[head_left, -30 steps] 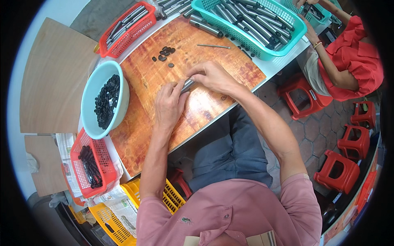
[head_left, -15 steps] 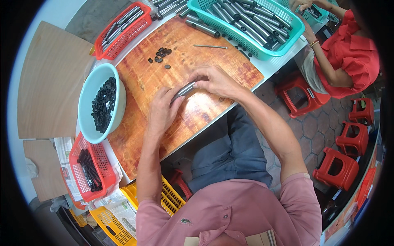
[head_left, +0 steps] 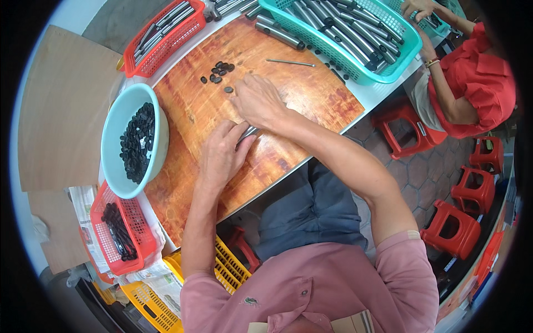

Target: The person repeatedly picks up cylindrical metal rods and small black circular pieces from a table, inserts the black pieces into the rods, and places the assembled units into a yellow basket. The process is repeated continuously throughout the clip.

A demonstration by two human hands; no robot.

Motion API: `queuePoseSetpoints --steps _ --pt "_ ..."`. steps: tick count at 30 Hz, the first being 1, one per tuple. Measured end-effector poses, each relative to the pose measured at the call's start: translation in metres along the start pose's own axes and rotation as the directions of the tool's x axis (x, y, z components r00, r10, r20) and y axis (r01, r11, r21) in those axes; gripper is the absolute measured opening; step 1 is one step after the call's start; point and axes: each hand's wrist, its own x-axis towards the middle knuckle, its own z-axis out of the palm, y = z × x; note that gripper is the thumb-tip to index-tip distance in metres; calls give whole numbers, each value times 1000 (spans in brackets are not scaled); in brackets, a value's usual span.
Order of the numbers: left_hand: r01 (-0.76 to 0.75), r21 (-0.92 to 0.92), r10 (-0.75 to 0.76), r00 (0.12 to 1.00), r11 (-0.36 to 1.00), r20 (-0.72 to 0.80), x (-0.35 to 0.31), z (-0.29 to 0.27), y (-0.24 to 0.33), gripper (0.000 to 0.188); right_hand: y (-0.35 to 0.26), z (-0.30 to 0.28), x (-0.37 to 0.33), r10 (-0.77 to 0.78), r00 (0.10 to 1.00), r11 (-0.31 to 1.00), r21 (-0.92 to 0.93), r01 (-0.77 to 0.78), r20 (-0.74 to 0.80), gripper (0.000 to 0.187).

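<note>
Wrapped around a short silver metal tube (head_left: pixel 248 134), my left hand (head_left: pixel 220 151) rests over the wooden board. The hand covers much of the tube. My right hand (head_left: pixel 260 101) is off the tube and low over the board, its fingers apart and pointing away from me. Beside its fingertips lies a single black oval cap (head_left: pixel 229 89). A small group of black caps (head_left: pixel 220 69) sits just beyond. A thin metal rod (head_left: pixel 290 62) lies to the right of them.
On the left stand a pale blue basin (head_left: pixel 162 161) of black parts and a red basket (head_left: pixel 145 236). Metal tubes fill a teal basket (head_left: pixel 408 66) and another red basket (head_left: pixel 198 23). Loose tubes (head_left: pixel 279 34) lie at the back. A person in red (head_left: pixel 472 77) works at right, near red stools.
My right hand has let go of the tube's end and moved forward and left, toward the black caps. My left hand keeps holding the tube in nearly the same place.
</note>
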Motion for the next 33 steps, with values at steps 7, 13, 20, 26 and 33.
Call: queuePoseSetpoints --steps 7,13,20,26,33 --pt "2 -81 -5 999 997 -36 -3 5 -4 31 5 4 0 1 999 997 -79 2 35 16" --pt "-41 -94 33 996 995 -86 -9 17 -11 31 1 2 -6 3 1000 995 -100 -1 17 13" --pt "-60 -75 51 992 995 -118 -9 17 -10 31 1 -2 -2 62 998 998 4 -62 31 14" --pt "-31 -85 18 989 996 -147 -7 12 -9 33 5 -2 0 115 993 992 53 -117 40 14" --pt "-33 -69 22 988 997 -153 -11 16 -7 32 1 -1 -6 118 992 993 -30 -117 41 17"
